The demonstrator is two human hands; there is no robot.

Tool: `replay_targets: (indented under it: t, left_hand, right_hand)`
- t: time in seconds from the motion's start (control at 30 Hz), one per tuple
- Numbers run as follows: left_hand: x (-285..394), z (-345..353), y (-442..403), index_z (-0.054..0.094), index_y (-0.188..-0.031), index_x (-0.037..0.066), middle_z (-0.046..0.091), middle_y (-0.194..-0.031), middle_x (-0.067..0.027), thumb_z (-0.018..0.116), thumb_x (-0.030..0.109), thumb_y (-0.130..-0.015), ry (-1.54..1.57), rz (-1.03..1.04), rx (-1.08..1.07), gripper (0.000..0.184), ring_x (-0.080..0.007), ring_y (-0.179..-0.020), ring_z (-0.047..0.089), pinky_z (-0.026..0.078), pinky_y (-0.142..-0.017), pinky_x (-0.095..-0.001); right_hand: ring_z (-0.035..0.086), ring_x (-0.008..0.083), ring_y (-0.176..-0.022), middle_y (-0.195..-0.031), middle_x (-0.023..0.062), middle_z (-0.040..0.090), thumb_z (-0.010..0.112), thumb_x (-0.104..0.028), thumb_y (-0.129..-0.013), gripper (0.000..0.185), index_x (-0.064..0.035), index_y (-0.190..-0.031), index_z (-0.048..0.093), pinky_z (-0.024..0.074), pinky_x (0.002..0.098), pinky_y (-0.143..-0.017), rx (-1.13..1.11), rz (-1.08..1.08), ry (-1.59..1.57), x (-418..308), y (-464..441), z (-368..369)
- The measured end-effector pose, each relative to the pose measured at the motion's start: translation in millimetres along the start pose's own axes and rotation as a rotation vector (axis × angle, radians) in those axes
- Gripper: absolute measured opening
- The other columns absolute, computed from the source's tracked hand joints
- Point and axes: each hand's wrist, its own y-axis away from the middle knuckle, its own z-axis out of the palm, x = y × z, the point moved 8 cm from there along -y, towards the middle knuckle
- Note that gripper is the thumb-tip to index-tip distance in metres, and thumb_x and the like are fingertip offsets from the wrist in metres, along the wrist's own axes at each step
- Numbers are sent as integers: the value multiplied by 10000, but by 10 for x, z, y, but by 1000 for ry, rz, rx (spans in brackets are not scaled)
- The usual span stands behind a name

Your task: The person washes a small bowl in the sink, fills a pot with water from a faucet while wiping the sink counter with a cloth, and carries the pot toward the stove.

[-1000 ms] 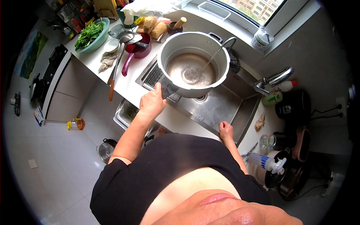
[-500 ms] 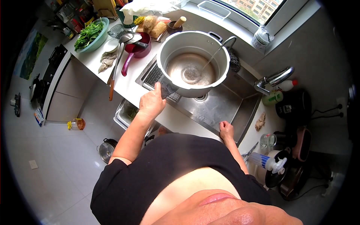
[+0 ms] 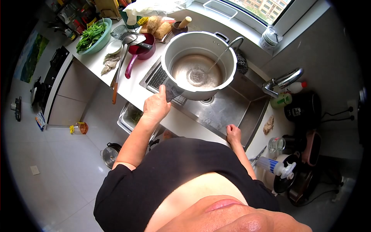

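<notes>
My left hand [image 3: 156, 107] is wrapped round the dark handle [image 3: 174, 91] of a large aluminium pot [image 3: 228, 80], thumb on top. The pot is over the left part of the steel sink [image 3: 216, 116], beside a drainer basket [image 3: 156, 79]. From a thin curved spout [image 3: 236, 40], a narrow stream of water runs into the pot, where shallow water covers the base. My right hand [image 3: 233, 134] is a closed fist resting at the sink's front edge; I see nothing in it.
A purple saucepan [image 3: 143, 52], ladles [image 3: 124, 58] and a bowl of greens [image 3: 104, 41] stand on the left counter. The main tap [image 3: 284, 81] rises at the sink's right, near a rag [image 3: 268, 125] and a glass jar [image 3: 276, 144]. A bin [image 3: 125, 121] stands below the counter.
</notes>
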Motion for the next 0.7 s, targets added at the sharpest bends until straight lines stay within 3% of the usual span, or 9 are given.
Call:
replay_targets:
  t: [0.7]
  left_hand:
    - [1,-3,-2,385,-1066,53,628,-731,-224,652,215,-755,0,1,15,441,-404,-721,631,508,-678,-487]
  right_hand:
    - [629,366,-832,-869,182,654,508,-304,-847,279,-96,-914,681,489,429,-738,-13,10,-1,11,-2,5]
